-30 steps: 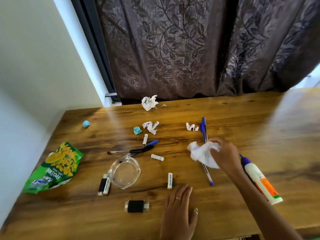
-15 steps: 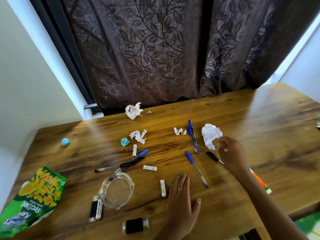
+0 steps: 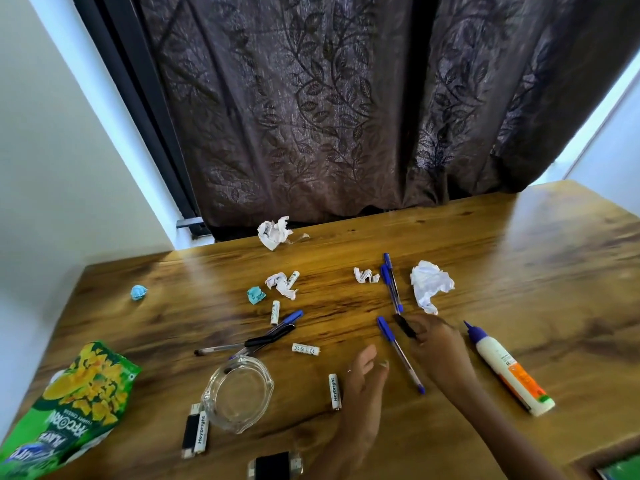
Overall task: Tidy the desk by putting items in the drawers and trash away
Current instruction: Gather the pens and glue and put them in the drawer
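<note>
Right hand [image 3: 434,344] pinching black pen [image 3: 404,326], left hand [image 3: 363,386] relaxed beside "Heybright" battery [image 3: 335,390]

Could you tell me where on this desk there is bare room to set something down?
The desk is bare at its far right, beyond the crumpled white paper and the glue bottle. A smaller patch lies between the blue paper ball and the snack bag. The middle, around the pens and the glass dish, is crowded.
</note>
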`<state>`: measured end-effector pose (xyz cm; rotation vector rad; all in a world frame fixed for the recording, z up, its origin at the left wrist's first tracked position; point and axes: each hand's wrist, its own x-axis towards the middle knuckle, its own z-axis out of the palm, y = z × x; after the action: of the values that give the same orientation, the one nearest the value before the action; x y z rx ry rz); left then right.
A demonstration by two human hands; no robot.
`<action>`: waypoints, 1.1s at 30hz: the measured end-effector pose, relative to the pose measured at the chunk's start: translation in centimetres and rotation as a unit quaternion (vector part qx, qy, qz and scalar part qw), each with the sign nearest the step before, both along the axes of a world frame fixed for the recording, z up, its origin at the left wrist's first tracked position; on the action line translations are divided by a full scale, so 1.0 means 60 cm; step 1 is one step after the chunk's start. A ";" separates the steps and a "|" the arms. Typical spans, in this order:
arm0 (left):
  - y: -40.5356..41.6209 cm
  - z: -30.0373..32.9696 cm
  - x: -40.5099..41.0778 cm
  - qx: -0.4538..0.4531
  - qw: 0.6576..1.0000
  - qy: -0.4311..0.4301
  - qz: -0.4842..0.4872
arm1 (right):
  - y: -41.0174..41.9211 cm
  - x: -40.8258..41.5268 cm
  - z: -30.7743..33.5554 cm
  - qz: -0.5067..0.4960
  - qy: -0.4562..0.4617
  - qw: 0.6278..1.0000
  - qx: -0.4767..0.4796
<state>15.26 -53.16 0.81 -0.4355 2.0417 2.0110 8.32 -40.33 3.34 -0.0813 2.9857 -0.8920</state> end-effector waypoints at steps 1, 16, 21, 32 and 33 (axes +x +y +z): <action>-0.001 0.012 -0.007 0.058 0.998 -0.023 0.021 | -0.019 0.007 0.018 0.022 -0.009 0.998 -0.057; -0.081 0.019 -0.033 0.372 0.896 -0.152 0.189 | -0.034 -0.007 -0.027 0.053 -0.067 0.994 0.072; -0.076 0.029 -0.035 0.342 0.917 -0.130 0.157 | -0.038 0.007 -0.049 0.050 -0.073 0.994 0.058; -0.058 0.039 -0.036 0.397 0.900 -0.103 0.146 | -0.095 0.012 0.047 0.122 -0.092 0.967 -0.204; -0.058 0.043 -0.037 0.402 0.899 -0.093 0.146 | -0.102 0.016 0.043 0.135 -0.099 0.965 -0.200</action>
<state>13.06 -56.63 3.37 -0.7291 0.9232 2.6209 9.30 -46.42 5.90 -0.3717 2.4930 -1.3529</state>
